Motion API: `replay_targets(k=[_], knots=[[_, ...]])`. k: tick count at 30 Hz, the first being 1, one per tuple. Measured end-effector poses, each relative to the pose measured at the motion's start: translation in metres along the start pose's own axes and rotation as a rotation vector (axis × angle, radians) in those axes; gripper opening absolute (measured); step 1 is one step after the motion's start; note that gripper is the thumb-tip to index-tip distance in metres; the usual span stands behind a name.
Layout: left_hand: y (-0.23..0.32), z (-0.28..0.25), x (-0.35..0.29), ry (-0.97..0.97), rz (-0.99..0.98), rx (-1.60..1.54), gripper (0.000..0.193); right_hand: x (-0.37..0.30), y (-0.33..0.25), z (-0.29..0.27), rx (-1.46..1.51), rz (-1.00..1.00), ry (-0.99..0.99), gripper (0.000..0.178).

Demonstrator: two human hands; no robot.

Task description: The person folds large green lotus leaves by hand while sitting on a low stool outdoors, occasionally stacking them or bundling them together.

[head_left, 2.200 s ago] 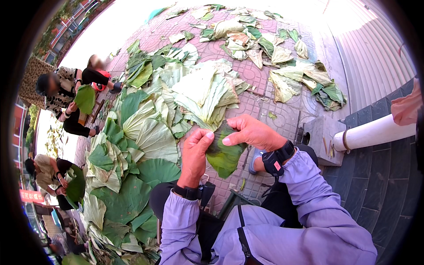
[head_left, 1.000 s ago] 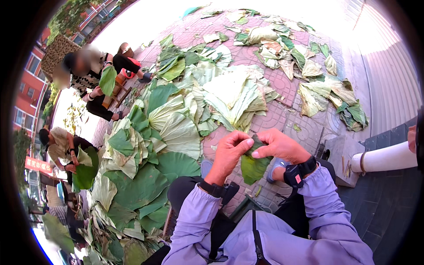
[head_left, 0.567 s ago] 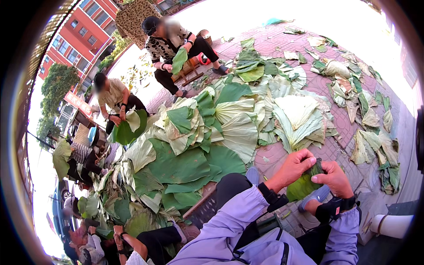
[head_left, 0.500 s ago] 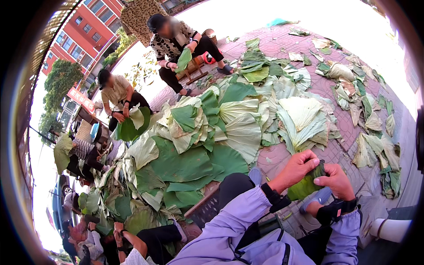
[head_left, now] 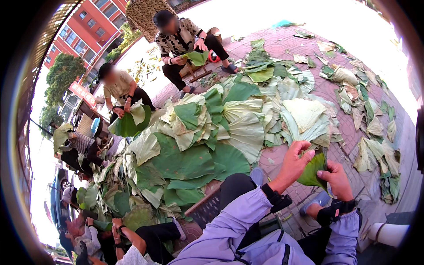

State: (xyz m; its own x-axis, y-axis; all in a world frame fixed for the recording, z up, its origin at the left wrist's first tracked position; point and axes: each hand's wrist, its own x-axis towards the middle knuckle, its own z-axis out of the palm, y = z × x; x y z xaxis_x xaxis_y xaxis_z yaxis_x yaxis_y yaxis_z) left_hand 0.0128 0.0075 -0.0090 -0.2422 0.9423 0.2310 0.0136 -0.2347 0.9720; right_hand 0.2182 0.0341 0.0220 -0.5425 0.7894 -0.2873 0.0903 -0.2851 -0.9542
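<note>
The person's right hand (head_left: pixel 338 179) is holding a small green leaf (head_left: pixel 312 171) in front of the knees, at the lower right of the view, its thumb and forefinger pinching the leaf's right edge. The left hand (head_left: pixel 292 167) is hovering at the leaf's upper left, its thumb and forefinger bending toward each other with a slight gap showing; whether its other fingers are gripping the leaf from behind, I cannot quite tell. Both wrists are wearing black straps (head_left: pixel 276 198), and lilac sleeves (head_left: pixel 236 223) are covering the forearms.

Below the leaf, a grey shoe (head_left: pixel 317 202) is resting on the pink paving (head_left: pixel 270 158). A dark crate (head_left: pixel 206 207) is sitting beside the other knee, and a white pipe (head_left: pixel 391 234) is lying at the lower right.

Left of the hands, a broad heap (head_left: pixel 181 159) of green and pale leaves is spreading over the ground. Just beyond the hands, a pale stack (head_left: pixel 304 115) is lying fanned out, and withered scraps (head_left: pixel 369 152) are trailing along the right.

Across the heap, a co-worker in a patterned shirt (head_left: pixel 181 37) is sitting and holding a green sheet (head_left: pixel 195 57). Nearer, another in a beige shirt (head_left: pixel 118 87) is handling a larger frond (head_left: pixel 128 126). More people are crowding the lower left corner.
</note>
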Motion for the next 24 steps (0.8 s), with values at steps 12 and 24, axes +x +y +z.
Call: replay_targets(k=[12,24], knots=[[-0.016,-0.007,-0.012,-0.308,-0.298,0.127,0.044,0.017,-0.005,-0.010,0.542,-0.166,0.202,0.017],[0.002,0.000,-0.021,-0.433,-0.370,0.027,0.057,0.030,-0.003,0.018,0.669,-0.183,0.038,0.018]])
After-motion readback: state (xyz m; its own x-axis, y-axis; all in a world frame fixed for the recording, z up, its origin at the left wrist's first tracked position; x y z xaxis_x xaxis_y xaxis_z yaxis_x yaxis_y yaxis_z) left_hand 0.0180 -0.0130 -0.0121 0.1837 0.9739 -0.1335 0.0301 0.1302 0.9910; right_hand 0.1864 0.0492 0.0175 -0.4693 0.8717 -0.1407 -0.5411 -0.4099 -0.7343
